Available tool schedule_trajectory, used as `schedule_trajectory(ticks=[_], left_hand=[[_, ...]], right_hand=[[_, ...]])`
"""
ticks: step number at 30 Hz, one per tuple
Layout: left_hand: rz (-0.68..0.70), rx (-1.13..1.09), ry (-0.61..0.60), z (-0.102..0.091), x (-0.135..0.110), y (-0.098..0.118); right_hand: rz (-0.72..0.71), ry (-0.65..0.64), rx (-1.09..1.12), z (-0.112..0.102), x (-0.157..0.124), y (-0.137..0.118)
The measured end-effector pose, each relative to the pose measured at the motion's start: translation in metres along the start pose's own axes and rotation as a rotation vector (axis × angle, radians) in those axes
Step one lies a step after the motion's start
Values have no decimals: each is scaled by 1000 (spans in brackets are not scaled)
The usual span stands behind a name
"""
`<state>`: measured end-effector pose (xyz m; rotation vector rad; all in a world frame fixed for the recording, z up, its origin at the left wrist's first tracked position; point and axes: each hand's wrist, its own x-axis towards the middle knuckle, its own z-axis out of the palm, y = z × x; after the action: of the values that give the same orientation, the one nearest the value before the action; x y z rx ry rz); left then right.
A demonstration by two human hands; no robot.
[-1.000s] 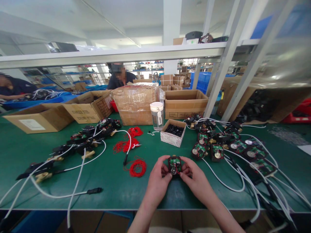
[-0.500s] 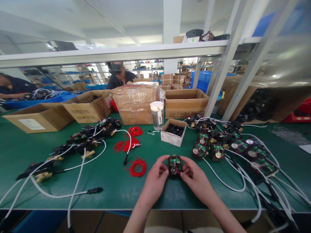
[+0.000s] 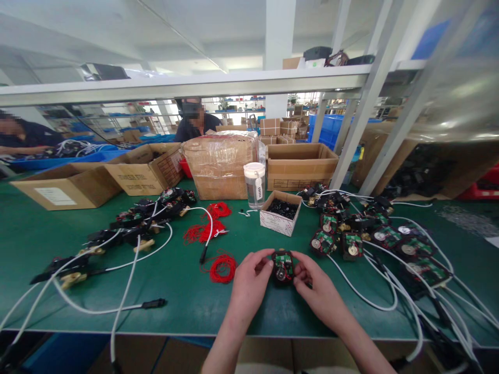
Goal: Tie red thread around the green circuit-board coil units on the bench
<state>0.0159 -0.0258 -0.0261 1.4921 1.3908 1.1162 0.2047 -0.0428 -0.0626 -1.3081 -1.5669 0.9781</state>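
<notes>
Black and green at the near middle of the green-topped bench [image 3: 187, 301]: lightly grasping a squarish, dark-cased circuit module [image 3: 283, 266] from either side with left hand [image 3: 251, 279] and right hand [image 3: 317, 281], having just shifted both thumbs [image 3: 267, 268] off its near corners, apparently loosening the hold.

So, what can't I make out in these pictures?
In the head view:
Underside of the circuit unit: hidden by its upper side.
Contents of the taped carton: hidden by its cardboard walls.
Black pieces in the small box: too small to identify.
Label on the leftmost carton: too blurred to read.
White sheet: cut off by the right edge.
</notes>
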Motion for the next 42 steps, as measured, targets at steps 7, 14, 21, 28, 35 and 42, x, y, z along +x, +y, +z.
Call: schedule_trajectory(ticks=[7, 14, 21, 28, 35, 42], left_hand=[[-4, 49, 64, 4, 1, 5], [30, 80, 58, 3, 0, 3], [40, 33, 31, 3, -2, -2], [35, 2, -4, 7, -6, -11], [-15, -17, -31, 8, -9, -16], [-92, -175, -23, 13, -12, -20]], right_hand=[[-19, -4, -12, -1, -1, -1], [-38, -11, -23, -2, -1, -2], [-40, -21, -33, -1, -2, 0], [-46, -13, -42, 0, -3, 1], [-61, 3, -57, 2, -2, 1], [-62, 4, -71, 1, -2, 0]])
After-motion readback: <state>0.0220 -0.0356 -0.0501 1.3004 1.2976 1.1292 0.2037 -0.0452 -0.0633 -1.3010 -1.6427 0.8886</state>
